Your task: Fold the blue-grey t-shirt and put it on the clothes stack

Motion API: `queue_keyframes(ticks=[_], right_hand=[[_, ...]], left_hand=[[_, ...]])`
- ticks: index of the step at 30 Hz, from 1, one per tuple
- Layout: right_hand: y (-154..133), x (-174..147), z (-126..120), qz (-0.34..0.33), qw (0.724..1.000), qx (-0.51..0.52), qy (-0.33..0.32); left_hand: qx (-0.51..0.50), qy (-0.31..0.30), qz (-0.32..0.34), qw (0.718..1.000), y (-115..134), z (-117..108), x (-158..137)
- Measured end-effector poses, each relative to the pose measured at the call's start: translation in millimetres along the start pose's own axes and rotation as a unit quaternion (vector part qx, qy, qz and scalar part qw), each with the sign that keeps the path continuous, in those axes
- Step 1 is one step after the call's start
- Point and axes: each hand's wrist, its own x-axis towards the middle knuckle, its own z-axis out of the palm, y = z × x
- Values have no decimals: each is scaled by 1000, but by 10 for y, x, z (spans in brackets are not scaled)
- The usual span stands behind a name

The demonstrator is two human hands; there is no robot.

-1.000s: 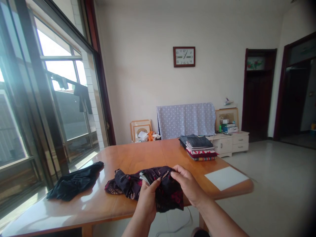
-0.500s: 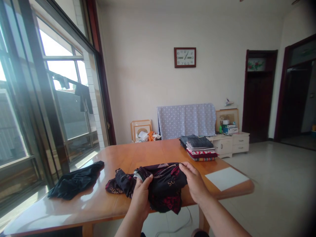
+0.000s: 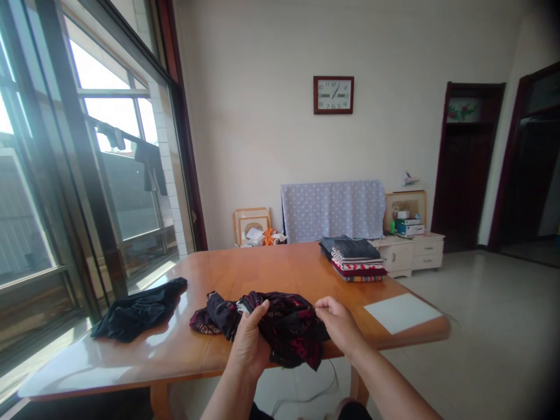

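Note:
A crumpled black garment (image 3: 291, 326) with dark red patches and pale lettering lies bunched at the near edge of the table, part of it hanging over. My left hand (image 3: 254, 335) grips its middle, thumb on top and fingers underneath. At the garment's right end, my right hand (image 3: 336, 321) is closed in a pinch on the cloth's edge; the fingertips partly hide what they hold. A bit of pale lining shows beside my left thumb. The garment's left part rests loose on the wooden table (image 3: 258, 268).
Another dark garment (image 3: 140, 309) lies crumpled on the table's left. A stack of folded clothes (image 3: 356, 259) stands at the far right, with a white sheet (image 3: 402, 313) nearer me. Beyond are a cloth-covered object (image 3: 332, 211) and a low white cabinet (image 3: 426, 254). A cord (image 3: 312, 396) trails on the floor.
The garment's right part, stretched between my hands before, has gone slack and bunched up, its lettering there now folded away. My right hand has drawn into a tighter pinch. The view has shifted slightly.

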Motion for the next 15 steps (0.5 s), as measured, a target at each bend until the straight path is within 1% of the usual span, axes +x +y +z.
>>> queue_keyframes(ticks=[3, 4, 5, 6, 7, 9, 10, 12, 15], right_hand=[[-207, -32, 7, -76, 996, -1, 50], [-305, -57, 10, -93, 994, 2, 52], [-404, -87, 15, -100, 994, 8, 37], [-495, -122, 24, -95, 995, 20, 3], [-571, -159, 39, -81, 995, 37, -49], [-660, -233, 85, -42, 984, 67, -159], [-672, -264, 115, -25, 977, 70, -200], [-646, -307, 178, -6, 970, 53, -237], [-554, -307, 258, -20, 972, 42, -230]], left_hand=[[10, -24, 29, 999, -13, 20, -24], [18, -31, 35, 999, -17, 27, -29], [29, -39, 41, 998, -20, 33, -34], [43, -47, 47, 997, -23, 41, -41], [60, -54, 54, 995, -25, 50, -51], [104, -68, 67, 990, -29, 73, -82], [130, -74, 75, 986, -32, 87, -103], [182, -85, 85, 976, -44, 119, -154], [233, -99, 70, 965, -80, 165, -236]])
